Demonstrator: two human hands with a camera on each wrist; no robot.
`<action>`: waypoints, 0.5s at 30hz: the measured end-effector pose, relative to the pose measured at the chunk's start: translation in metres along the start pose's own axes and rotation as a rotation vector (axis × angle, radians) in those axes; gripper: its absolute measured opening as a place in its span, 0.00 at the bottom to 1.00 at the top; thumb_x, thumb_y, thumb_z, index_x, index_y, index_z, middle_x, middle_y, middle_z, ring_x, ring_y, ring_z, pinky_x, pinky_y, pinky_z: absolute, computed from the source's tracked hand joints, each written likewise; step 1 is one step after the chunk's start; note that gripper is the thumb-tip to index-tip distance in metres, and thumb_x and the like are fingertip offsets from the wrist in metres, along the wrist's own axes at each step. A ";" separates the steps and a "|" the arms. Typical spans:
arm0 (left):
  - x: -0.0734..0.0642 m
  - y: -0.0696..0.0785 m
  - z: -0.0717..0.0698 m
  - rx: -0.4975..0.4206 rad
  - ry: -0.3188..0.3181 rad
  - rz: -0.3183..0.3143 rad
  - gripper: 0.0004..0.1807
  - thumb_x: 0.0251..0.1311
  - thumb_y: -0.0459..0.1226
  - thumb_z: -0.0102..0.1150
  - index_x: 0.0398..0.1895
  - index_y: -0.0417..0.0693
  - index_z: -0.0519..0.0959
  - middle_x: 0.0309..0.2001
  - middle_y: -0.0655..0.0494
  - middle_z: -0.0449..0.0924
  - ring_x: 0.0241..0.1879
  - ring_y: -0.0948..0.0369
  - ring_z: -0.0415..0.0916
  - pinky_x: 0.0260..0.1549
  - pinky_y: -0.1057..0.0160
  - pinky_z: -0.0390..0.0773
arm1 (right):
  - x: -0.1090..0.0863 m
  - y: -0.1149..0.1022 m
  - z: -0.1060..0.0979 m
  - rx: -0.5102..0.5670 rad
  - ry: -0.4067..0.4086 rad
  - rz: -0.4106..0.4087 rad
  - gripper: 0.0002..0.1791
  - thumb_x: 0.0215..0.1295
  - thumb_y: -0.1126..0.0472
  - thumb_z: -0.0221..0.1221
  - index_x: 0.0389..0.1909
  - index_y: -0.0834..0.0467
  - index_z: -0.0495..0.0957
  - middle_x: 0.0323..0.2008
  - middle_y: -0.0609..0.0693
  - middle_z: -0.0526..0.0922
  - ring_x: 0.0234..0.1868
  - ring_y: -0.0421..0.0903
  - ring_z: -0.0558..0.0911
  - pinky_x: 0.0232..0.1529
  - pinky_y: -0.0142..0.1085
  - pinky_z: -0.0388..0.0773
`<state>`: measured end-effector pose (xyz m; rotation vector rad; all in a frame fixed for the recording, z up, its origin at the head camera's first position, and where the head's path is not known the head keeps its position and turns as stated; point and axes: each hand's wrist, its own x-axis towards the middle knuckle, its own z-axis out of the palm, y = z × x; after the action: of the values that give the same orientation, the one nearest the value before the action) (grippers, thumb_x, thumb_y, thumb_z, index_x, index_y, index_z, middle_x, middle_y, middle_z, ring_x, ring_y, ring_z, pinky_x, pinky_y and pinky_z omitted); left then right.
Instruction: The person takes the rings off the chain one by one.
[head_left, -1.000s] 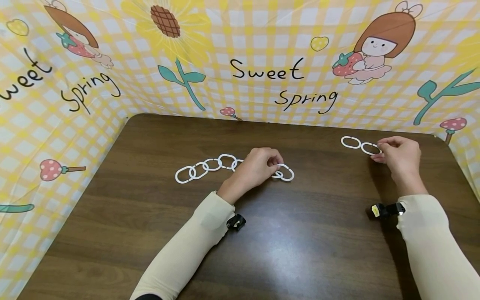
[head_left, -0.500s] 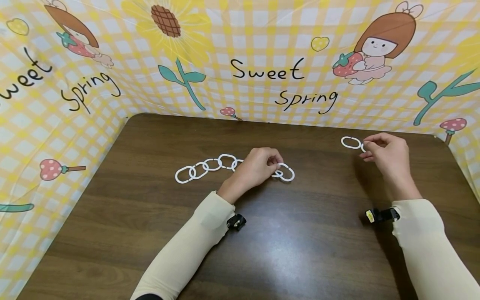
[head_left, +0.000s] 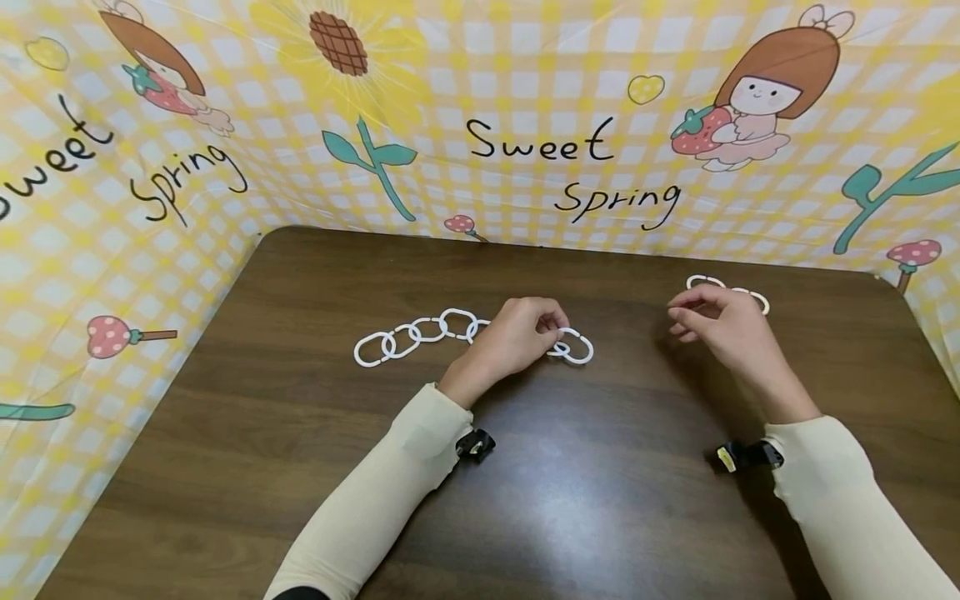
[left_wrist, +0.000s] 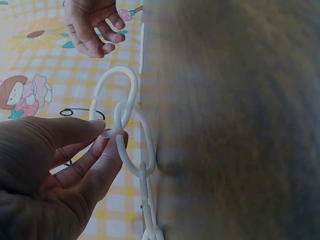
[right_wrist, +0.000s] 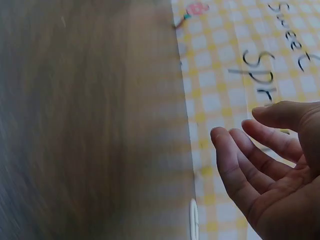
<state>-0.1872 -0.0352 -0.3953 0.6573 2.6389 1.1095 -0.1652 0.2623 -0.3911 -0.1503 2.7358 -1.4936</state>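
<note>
A chain of white, oval, plastic-looking links [head_left: 457, 311] stretches leftward from the left hand [head_left: 517, 335], which pinches it near its right end, the end link [left_wrist: 134, 87] pointing toward the farther right hand [head_left: 722, 325], empty, fingers loosely parted.

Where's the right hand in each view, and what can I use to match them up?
Head: the right hand, right of centre, over the table.
Left wrist: the right hand, upper left, cut off by the top edge.
Right wrist: the right hand, lower right, cut off by the right edge.
Shared landmark: the checked cloth.
</note>
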 end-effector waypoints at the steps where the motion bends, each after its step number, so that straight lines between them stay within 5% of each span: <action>1: 0.000 0.000 0.001 -0.003 -0.003 -0.001 0.04 0.70 0.32 0.63 0.40 0.45 0.87 0.35 0.55 0.85 0.38 0.62 0.80 0.40 0.68 0.78 | -0.001 -0.001 0.002 0.000 -0.018 -0.003 0.12 0.74 0.67 0.61 0.50 0.72 0.82 0.33 0.38 0.87 0.31 0.30 0.86 0.34 0.28 0.85; 7: -0.001 -0.003 0.000 -0.008 0.006 0.007 0.05 0.70 0.31 0.62 0.42 0.44 0.87 0.36 0.55 0.85 0.38 0.61 0.79 0.40 0.68 0.78 | -0.002 -0.011 0.021 0.067 -0.073 -0.004 0.11 0.72 0.70 0.61 0.48 0.74 0.81 0.37 0.60 0.88 0.33 0.35 0.88 0.37 0.32 0.87; 15: 0.000 -0.003 0.000 -0.028 0.014 0.012 0.05 0.69 0.30 0.62 0.42 0.43 0.87 0.35 0.54 0.84 0.37 0.61 0.78 0.39 0.68 0.77 | -0.003 -0.019 0.040 0.173 -0.120 0.018 0.12 0.71 0.71 0.61 0.49 0.76 0.80 0.37 0.58 0.90 0.35 0.37 0.89 0.38 0.35 0.88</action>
<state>-0.1886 -0.0373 -0.3975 0.6628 2.6295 1.1567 -0.1578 0.2190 -0.3970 -0.2032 2.4958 -1.6492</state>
